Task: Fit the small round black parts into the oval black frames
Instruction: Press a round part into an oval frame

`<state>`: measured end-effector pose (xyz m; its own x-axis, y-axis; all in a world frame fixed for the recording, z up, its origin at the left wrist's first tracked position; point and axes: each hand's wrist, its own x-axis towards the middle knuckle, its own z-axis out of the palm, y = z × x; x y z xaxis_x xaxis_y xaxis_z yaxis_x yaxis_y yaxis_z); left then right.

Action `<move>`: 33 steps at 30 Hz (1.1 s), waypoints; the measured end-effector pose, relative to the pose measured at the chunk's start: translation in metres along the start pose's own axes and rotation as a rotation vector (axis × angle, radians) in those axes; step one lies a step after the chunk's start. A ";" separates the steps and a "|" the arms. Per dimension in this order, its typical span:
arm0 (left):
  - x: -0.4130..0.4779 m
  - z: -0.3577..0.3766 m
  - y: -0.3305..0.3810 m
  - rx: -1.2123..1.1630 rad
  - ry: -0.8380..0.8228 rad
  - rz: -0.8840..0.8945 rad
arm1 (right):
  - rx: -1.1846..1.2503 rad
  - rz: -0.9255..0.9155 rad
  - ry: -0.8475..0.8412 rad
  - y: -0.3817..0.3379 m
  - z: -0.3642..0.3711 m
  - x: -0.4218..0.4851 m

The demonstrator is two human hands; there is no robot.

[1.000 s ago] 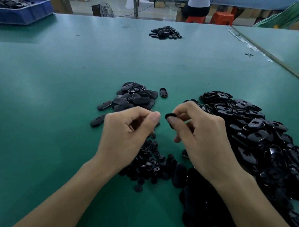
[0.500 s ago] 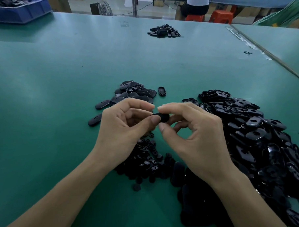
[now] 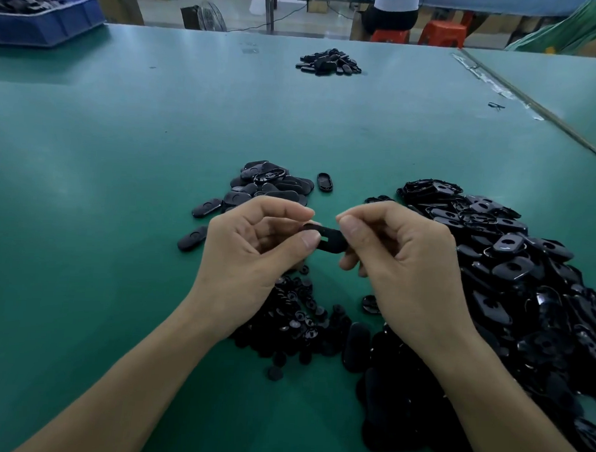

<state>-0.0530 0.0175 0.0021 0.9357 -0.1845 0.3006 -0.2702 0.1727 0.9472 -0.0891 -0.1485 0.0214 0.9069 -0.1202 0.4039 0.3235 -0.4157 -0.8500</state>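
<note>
Between my two hands I hold one oval black frame (image 3: 328,239) above the green table. My left hand (image 3: 251,254) pinches its left end with thumb and fingers; the thumb lies over the frame's opening. My right hand (image 3: 404,264) pinches its right end. Whether a small round part sits in the frame is hidden by my thumb. A pile of small round black parts (image 3: 296,314) lies under my hands. A large heap of oval black frames (image 3: 526,276) spreads at the right. A smaller pile of frames (image 3: 267,187) lies beyond my left hand.
The green table (image 3: 121,184) stretches far ahead. Another black pile (image 3: 329,63) sits near its far edge, a blue bin (image 3: 42,23) stands at the far left. A seam (image 3: 534,106) joins a second table at the right. A person sits on red stools (image 3: 441,32) behind.
My hands came together: a second ago the right hand held the frame alone, apart from the left. Now both pinch it, and it lies flatter and longer between them.
</note>
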 end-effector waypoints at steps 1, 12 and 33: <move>0.000 0.000 0.000 0.012 0.015 0.011 | -0.019 0.009 0.012 0.001 0.000 0.000; 0.005 -0.002 -0.006 0.054 0.178 0.038 | -0.655 0.000 -0.548 0.000 0.000 -0.005; 0.004 -0.003 -0.008 0.058 0.170 0.036 | -0.533 0.022 -0.569 0.005 0.007 -0.009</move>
<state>-0.0465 0.0187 -0.0045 0.9487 -0.0124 0.3161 -0.3124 0.1193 0.9424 -0.0935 -0.1433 0.0114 0.9573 0.2875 0.0309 0.2610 -0.8132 -0.5201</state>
